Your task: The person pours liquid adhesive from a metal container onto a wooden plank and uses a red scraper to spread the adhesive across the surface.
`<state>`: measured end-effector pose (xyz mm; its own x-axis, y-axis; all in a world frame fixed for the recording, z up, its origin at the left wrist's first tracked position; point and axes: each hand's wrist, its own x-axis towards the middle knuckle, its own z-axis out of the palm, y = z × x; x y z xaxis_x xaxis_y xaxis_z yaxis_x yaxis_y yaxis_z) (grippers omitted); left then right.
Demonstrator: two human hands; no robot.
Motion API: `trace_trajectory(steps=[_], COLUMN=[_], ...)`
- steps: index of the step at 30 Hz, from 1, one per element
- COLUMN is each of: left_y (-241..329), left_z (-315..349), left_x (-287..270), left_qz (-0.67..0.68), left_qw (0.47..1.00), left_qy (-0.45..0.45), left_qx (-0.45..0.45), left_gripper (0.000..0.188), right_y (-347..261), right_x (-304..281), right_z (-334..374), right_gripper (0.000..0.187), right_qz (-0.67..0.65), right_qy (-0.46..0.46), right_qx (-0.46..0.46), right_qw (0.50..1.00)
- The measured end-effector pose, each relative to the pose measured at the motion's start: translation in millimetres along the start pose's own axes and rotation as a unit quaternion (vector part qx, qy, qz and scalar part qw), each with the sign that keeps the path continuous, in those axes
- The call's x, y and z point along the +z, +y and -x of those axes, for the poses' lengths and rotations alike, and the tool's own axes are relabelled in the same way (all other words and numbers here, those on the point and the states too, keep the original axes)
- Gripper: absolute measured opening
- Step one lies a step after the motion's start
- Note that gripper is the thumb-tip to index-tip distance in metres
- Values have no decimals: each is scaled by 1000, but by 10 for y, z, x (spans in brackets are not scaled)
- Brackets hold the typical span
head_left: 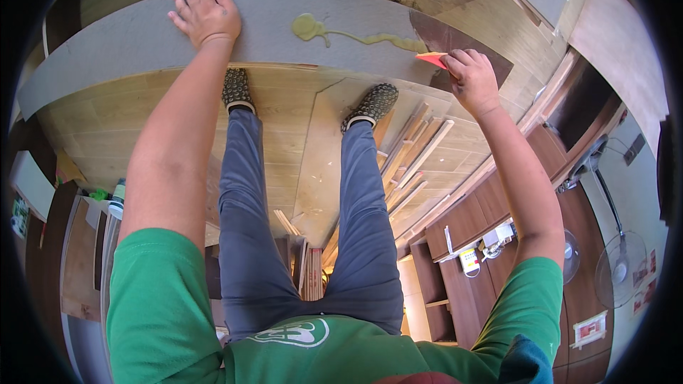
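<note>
A long grey board (263, 35) stretches across in front of me, with a darker brown patch (491, 64) toward its right end. My left hand (206, 13) lies flat on the board near its far edge, fingers spread. In my right hand (471, 78) is a small orange-red scraper (432, 59), pinched between thumb and fingers. Its edge meets the board where the brown patch begins. A yellowish-green smear of glue (384, 39) runs from a round blob (306, 27) rightward to the scraper.
My patterned shoes (371, 105) stand on the wood-plank floor (107, 110). Several wooden strips (427, 146) lie to the right of my legs. Brown cabinets (462, 220) with a white container (469, 262) on them stand lower right, near a fan (621, 269).
</note>
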<state>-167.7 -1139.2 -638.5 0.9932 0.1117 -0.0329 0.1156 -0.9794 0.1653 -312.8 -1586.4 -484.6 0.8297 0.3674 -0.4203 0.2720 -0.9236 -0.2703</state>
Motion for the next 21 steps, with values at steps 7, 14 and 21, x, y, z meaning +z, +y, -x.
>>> trace_trajectory(steps=[7, 14, 21], left_y=[7, -6, -13], left_z=[4, 20, -6], left_x=[0, -3, 16], left_qz=[5, -2, 16], left_qw=[1000, 1000, 1000], left_qy=[7, 10, 20], left_qx=[-1, 3, 8], left_gripper=[49, 49, 50], right_y=[-23, -319, -486], right_x=[113, 23, -154], right_z=[-384, -1012, -1525], right_gripper=[24, 19, 18], right_qz=[43, 30, 28], right_qy=[5, 43, 117], right_qx=[-32, -42, -61], right_qw=[999, 998, 991])
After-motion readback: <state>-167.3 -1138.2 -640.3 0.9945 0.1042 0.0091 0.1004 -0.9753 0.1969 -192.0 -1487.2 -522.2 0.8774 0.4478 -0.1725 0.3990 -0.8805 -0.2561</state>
